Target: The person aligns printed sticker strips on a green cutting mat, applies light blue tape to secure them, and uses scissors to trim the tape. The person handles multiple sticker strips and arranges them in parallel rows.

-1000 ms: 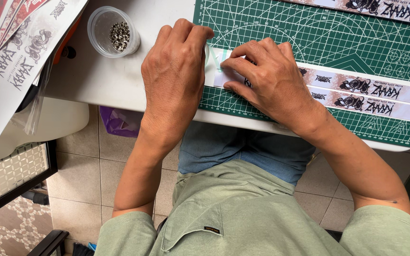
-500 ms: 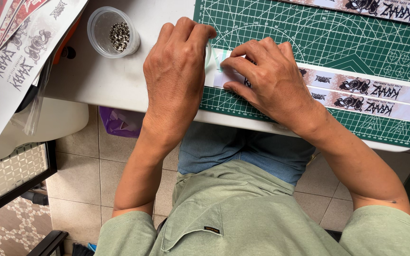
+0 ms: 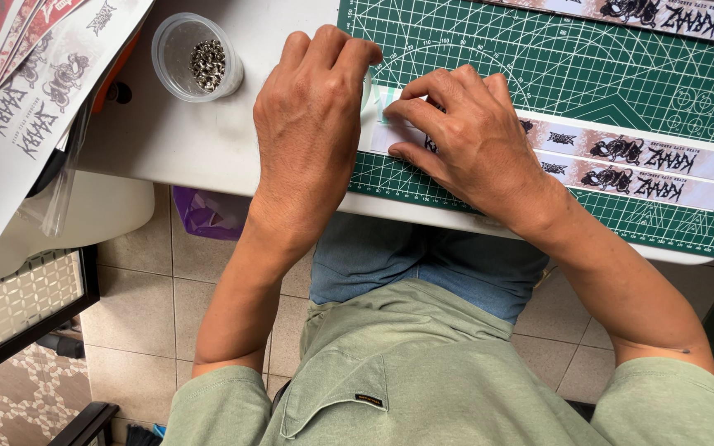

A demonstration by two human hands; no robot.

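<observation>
Two long printed paper strips (image 3: pixel 638 161) lie side by side on a green cutting mat (image 3: pixel 572 74) at the front of a white table (image 3: pixel 200 140). My left hand (image 3: pixel 311 124) rests palm down over the strips' left end, at the mat's left edge. My right hand (image 3: pixel 468 140) sits just to its right, fingertips pinching and pressing the strips' end. A pale green bit shows between the two hands; what it is I cannot tell. The strips' left end is mostly hidden under my hands.
A small clear plastic cup (image 3: pixel 196 58) with small metal pieces stands on the table, left of my hands. Printed paper sheets (image 3: pixel 35 107) overhang the table's left corner. Another printed strip (image 3: pixel 663 16) lies at the mat's far edge. Tiled floor (image 3: pixel 134 330) lies below.
Both hands stay on the strips' left end; my left hand has shifted very slightly. Nothing else has moved.
</observation>
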